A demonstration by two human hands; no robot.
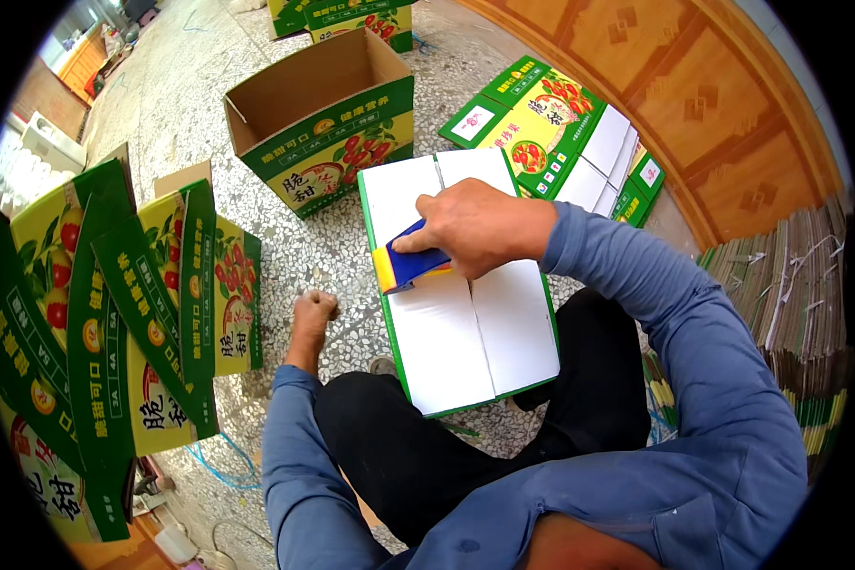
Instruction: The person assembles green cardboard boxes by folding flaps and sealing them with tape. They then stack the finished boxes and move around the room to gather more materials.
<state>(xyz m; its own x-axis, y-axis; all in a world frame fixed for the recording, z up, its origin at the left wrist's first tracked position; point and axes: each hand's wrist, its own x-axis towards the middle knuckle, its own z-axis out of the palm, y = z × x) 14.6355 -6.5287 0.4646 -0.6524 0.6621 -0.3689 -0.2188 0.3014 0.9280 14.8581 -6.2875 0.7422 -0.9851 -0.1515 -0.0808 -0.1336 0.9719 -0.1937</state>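
Note:
A carton [418, 342] stands between my knees, its white top flaps meeting along a lengthwise seam and its green edges showing around them. My right hand [475, 228] grips a blue-and-yellow hand tool [418, 252] resting on the white flaps, left of the seam. Its exact kind cannot be told because my fingers cover much of it. My left hand [313, 312] is curled into a fist beside the carton, above the speckled floor, apart from it. I see nothing in that fist.
An open-topped green-and-yellow carton [337, 142] stands ahead. Several folded printed cartons [114, 313] lean together at the left. Flattened cartons [551, 123] lie at the right by a wooden panel [655, 85]. Cardboard is stacked in tied bundles [779, 304] at the far right.

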